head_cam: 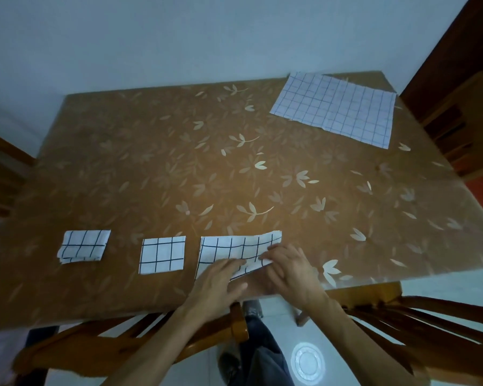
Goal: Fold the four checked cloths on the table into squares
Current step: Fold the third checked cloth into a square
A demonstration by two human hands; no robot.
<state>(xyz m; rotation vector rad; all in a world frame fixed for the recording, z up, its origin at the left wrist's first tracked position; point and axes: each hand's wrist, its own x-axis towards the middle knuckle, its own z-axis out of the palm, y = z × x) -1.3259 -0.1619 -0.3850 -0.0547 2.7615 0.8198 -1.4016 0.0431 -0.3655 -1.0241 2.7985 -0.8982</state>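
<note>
At about 8 o'clock on the bench (179,162) lies the first folded cloth (83,246), a slightly skewed square. The second folded cloth (162,255), a neat one, sits near it at 7 o'clock. At 6 o'clock the long cloth (234,247) lies as a strip. The left hand (221,282) presses flat on its near edge with straight fingers, and the right hand (290,270) pinches its right end, which is lifted. Well apart at 1 o'clock, the open cloth (335,108) lies spread flat.

The left grip (221,277) presses flat, the right grip (287,266) pinches the cloth (229,246).
</note>
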